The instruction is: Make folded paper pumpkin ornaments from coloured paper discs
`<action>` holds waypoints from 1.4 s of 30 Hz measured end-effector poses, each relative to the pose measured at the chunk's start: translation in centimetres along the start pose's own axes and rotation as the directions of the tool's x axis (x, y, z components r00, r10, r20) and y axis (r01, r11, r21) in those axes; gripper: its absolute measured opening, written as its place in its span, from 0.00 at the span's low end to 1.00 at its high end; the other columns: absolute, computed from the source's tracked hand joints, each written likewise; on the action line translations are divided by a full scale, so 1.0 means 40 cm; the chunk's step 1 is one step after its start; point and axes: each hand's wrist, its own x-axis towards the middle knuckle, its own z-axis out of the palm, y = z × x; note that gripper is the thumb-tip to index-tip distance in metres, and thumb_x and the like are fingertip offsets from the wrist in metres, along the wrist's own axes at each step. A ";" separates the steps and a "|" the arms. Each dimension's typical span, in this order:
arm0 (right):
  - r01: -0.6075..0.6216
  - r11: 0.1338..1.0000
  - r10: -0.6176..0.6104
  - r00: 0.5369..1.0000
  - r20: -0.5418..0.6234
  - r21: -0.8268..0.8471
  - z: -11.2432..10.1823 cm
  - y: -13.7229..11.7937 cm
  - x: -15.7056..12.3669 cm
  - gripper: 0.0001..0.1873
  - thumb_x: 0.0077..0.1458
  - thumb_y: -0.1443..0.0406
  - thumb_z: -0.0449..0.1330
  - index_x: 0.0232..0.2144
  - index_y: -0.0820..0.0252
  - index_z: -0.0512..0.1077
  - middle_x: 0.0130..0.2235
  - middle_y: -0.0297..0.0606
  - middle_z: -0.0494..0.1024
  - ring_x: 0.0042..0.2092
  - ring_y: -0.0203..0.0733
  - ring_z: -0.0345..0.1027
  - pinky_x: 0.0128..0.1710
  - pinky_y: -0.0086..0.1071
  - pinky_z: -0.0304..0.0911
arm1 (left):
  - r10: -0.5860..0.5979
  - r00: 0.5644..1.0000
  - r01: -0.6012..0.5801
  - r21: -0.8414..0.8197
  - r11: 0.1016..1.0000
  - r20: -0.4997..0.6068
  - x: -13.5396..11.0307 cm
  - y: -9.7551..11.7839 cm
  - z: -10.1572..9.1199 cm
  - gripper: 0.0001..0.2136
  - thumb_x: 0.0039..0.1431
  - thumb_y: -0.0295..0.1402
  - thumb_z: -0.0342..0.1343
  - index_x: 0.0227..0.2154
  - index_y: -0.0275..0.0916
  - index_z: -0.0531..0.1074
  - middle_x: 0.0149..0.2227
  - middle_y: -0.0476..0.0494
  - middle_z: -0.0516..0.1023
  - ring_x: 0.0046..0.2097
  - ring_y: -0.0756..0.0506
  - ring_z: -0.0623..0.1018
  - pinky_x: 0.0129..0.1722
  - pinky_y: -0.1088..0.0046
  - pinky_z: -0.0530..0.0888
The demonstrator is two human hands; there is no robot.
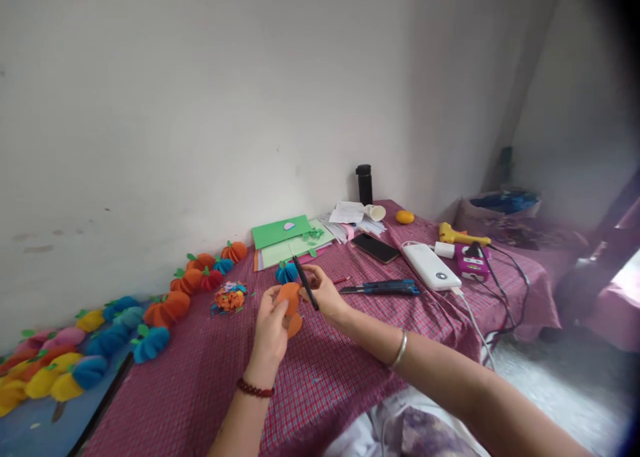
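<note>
My left hand [274, 317] is closed on orange paper pieces [289, 298] with rounded edges, held above the checked cloth. In my right hand [324, 295] is a slim black pen-like tool [305, 282], tilted, with a thin tip pointing up and away; its exact kind is unclear. The right fingertips are close beside the orange paper, and I cannot tell whether they touch it. Just beyond the hands sits a blue folded-paper pumpkin [286, 272]. A heap of colourful paper scraps [230, 297] lies to the left.
Orange paper pumpkins [167, 308] and several others line the left side. Green sheets [281, 229] lie at the back. To the right are a blue cutter [390, 287], a phone [376, 247], a white power bank [431, 266], cables, a yellow glue gun [463, 235] and a black bottle [365, 185].
</note>
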 end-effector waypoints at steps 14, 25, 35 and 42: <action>0.381 0.799 -0.151 0.876 0.458 -0.466 -0.140 -0.085 -0.014 0.29 0.50 0.65 0.63 0.55 0.59 0.64 0.41 0.38 0.72 0.41 0.38 0.68 0.43 0.34 0.65 | -0.026 1.000 0.026 0.038 0.999 -0.004 0.003 0.027 -0.016 0.14 0.45 0.33 0.64 0.35 0.38 0.69 0.32 0.46 0.79 0.29 0.48 0.78 0.29 0.73 0.74; 0.590 0.390 -0.126 0.794 0.594 -0.707 -0.205 -0.108 -0.055 0.25 0.53 0.67 0.60 0.55 0.57 0.67 0.44 0.44 0.73 0.43 0.44 0.68 0.44 0.39 0.66 | -0.030 0.998 0.038 0.150 0.988 -0.056 0.015 0.040 -0.031 0.14 0.41 0.34 0.65 0.33 0.33 0.74 0.29 0.47 0.76 0.26 0.50 0.76 0.22 0.77 0.70; 0.618 0.393 -0.122 0.769 0.628 -0.681 -0.225 -0.101 -0.056 0.28 0.50 0.70 0.60 0.56 0.58 0.68 0.45 0.45 0.73 0.44 0.44 0.68 0.45 0.37 0.66 | -0.008 0.999 0.018 0.299 0.954 -0.034 0.022 0.033 -0.024 0.08 0.42 0.31 0.60 0.28 0.34 0.74 0.24 0.49 0.76 0.24 0.51 0.73 0.23 0.77 0.69; 0.607 0.443 -0.096 0.764 0.638 -0.660 -0.224 -0.109 -0.060 0.28 0.51 0.70 0.59 0.56 0.57 0.68 0.46 0.45 0.74 0.44 0.44 0.69 0.46 0.36 0.65 | 0.009 0.999 0.002 0.318 0.948 -0.032 0.018 0.033 -0.017 0.07 0.42 0.30 0.58 0.27 0.34 0.73 0.22 0.50 0.74 0.23 0.51 0.72 0.23 0.78 0.68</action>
